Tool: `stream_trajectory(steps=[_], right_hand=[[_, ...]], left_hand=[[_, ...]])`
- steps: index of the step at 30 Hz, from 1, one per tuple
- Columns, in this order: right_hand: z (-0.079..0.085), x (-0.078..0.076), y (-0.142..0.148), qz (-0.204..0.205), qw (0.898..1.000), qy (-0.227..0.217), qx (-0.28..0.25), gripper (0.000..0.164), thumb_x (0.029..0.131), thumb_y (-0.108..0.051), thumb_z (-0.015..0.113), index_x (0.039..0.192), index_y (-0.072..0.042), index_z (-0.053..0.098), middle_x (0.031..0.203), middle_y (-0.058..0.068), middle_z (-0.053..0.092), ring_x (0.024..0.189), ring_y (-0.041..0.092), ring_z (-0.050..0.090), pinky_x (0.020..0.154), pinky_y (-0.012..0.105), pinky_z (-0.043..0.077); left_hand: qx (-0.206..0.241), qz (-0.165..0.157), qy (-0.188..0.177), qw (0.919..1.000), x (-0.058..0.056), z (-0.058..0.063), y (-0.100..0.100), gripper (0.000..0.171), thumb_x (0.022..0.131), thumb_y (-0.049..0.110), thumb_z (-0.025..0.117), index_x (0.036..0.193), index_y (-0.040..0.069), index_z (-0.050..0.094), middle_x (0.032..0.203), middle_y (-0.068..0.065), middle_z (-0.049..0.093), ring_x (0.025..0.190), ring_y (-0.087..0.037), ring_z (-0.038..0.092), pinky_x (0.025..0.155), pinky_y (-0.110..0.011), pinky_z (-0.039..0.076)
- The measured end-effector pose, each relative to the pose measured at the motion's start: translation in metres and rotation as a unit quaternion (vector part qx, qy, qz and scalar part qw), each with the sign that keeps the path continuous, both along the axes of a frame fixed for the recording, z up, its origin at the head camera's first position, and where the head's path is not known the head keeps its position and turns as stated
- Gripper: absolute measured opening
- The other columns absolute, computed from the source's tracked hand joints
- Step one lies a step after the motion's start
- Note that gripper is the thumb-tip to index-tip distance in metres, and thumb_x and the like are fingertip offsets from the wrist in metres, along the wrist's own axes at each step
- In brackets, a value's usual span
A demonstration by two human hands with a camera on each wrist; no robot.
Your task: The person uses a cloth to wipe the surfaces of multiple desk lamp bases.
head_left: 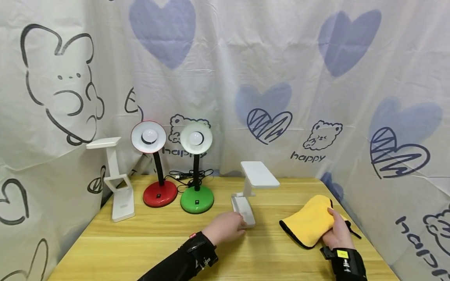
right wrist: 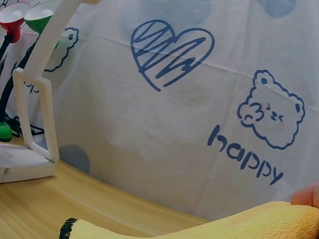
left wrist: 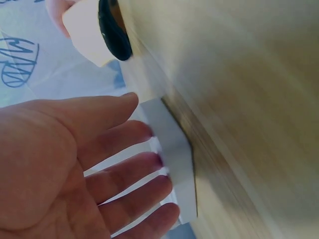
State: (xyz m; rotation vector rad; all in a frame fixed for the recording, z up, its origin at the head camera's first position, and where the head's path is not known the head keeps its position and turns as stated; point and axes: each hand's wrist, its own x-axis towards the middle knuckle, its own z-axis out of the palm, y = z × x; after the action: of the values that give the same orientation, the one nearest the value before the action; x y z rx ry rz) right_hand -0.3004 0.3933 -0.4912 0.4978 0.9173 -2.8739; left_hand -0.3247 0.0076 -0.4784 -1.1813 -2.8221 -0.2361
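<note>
My left hand (head_left: 226,227) is at the front of a white folding desk lamp (head_left: 260,174) in the middle of the table. In the left wrist view the fingers (left wrist: 130,196) are nearly straight, with their tips against the edge of the lamp's base (left wrist: 175,149), and the thumb lies apart from them. My right hand (head_left: 339,233) pinches a yellow cloth with black edging (head_left: 309,220), thumb on top; the fingers beneath are mostly hidden. The cloth hangs over the right side of the table, and its near part fills the bottom of the right wrist view.
Behind and to the left stand a green lamp (head_left: 197,200), a red lamp (head_left: 159,194) and a second white folding lamp (head_left: 123,205). Black cables (head_left: 183,176) lie behind them. A printed curtain (head_left: 225,58) encloses the wooden table (head_left: 116,249) at the back and sides.
</note>
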Motion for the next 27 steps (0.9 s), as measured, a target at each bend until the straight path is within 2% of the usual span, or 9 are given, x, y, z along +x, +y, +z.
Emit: stream_trajectory(steps=[7,11,15,17,19,21,23,25,27], right_hand=[[0.000,-0.003,-0.010,0.008,1.000,-0.008,0.021,0.051,0.099,-0.032,0.053,0.141,-0.040,0.025,0.126,-0.023,0.048,0.122,-0.005,0.040,0.102,0.019,0.035],[-0.001,-0.004,-0.013,0.009,0.999,0.006,0.041,0.055,0.099,-0.032,0.054,0.144,-0.039,0.022,0.129,-0.023,0.045,0.122,-0.004,0.040,0.101,0.019,0.036],[-0.001,-0.004,-0.015,0.014,0.997,0.035,0.074,0.056,0.101,-0.030,0.051,0.146,-0.035,0.019,0.130,-0.022,0.045,0.123,-0.004,0.040,0.101,0.019,0.036],[0.001,-0.005,-0.019,0.008,0.995,0.038,0.096,0.052,0.100,-0.030,0.052,0.144,-0.032,0.025,0.127,-0.022,0.048,0.121,-0.004,0.043,0.100,0.018,0.038],[0.003,-0.006,-0.024,-0.009,0.991,0.036,0.132,0.050,0.099,-0.030,0.056,0.142,-0.026,0.030,0.123,-0.020,0.053,0.118,-0.004,0.047,0.097,0.017,0.040],[0.006,-0.006,-0.031,-0.022,0.980,0.032,0.196,0.054,0.097,-0.034,0.058,0.141,-0.020,0.031,0.122,-0.018,0.052,0.113,-0.003,0.051,0.094,0.016,0.043],[0.008,-0.007,-0.041,-0.030,0.960,0.028,0.276,0.062,0.095,-0.038,0.060,0.142,-0.013,0.028,0.123,-0.013,0.050,0.107,-0.003,0.054,0.090,0.016,0.046],[0.010,-0.007,-0.054,-0.029,0.928,0.028,0.370,0.070,0.094,-0.045,0.059,0.142,-0.006,0.024,0.125,-0.004,0.046,0.102,-0.002,0.056,0.086,0.017,0.048],[0.011,-0.008,-0.067,-0.021,0.891,0.031,0.452,0.074,0.093,-0.051,0.057,0.139,-0.001,0.028,0.126,0.005,0.047,0.099,0.003,0.059,0.083,0.020,0.050]], left_hand=[[0.002,-0.028,-0.027,0.9992,0.012,0.001,-0.012,0.019,0.089,0.035,0.069,0.104,0.025,0.075,0.106,0.010,0.069,0.093,-0.005,0.063,0.084,-0.026,0.051],[0.026,-0.034,-0.071,0.9965,0.010,0.006,-0.019,0.026,0.090,0.039,0.066,0.110,0.024,0.072,0.114,0.009,0.068,0.101,-0.007,0.063,0.087,-0.027,0.050],[0.130,0.012,-0.094,0.9870,-0.003,0.018,-0.025,0.022,0.089,0.044,0.066,0.095,0.023,0.070,0.090,0.010,0.068,0.078,-0.005,0.061,0.066,-0.024,0.049],[0.195,0.047,-0.081,0.9763,-0.011,0.024,-0.027,0.026,0.086,0.046,0.070,0.088,0.021,0.063,0.078,0.010,0.061,0.066,-0.006,0.055,0.056,-0.023,0.044],[0.246,0.077,-0.063,0.9641,-0.020,0.028,-0.030,0.035,0.082,0.051,0.072,0.092,0.021,0.057,0.079,0.008,0.056,0.067,-0.008,0.051,0.057,-0.024,0.043],[0.279,0.091,-0.059,0.9541,-0.028,0.028,-0.031,0.046,0.079,0.055,0.073,0.107,0.022,0.055,0.094,0.007,0.058,0.082,-0.011,0.056,0.068,-0.027,0.048],[0.291,0.091,-0.066,0.9502,-0.036,0.026,-0.032,0.059,0.080,0.058,0.071,0.124,0.026,0.051,0.117,0.006,0.057,0.105,-0.014,0.057,0.087,-0.034,0.049],[0.291,0.079,-0.085,0.9498,-0.043,0.022,-0.032,0.068,0.082,0.061,0.067,0.138,0.030,0.044,0.139,0.007,0.050,0.126,-0.017,0.049,0.101,-0.042,0.043],[0.286,0.060,-0.110,0.9501,-0.048,0.016,-0.032,0.069,0.085,0.062,0.061,0.145,0.035,0.038,0.148,0.009,0.043,0.135,-0.018,0.042,0.107,-0.047,0.038]])
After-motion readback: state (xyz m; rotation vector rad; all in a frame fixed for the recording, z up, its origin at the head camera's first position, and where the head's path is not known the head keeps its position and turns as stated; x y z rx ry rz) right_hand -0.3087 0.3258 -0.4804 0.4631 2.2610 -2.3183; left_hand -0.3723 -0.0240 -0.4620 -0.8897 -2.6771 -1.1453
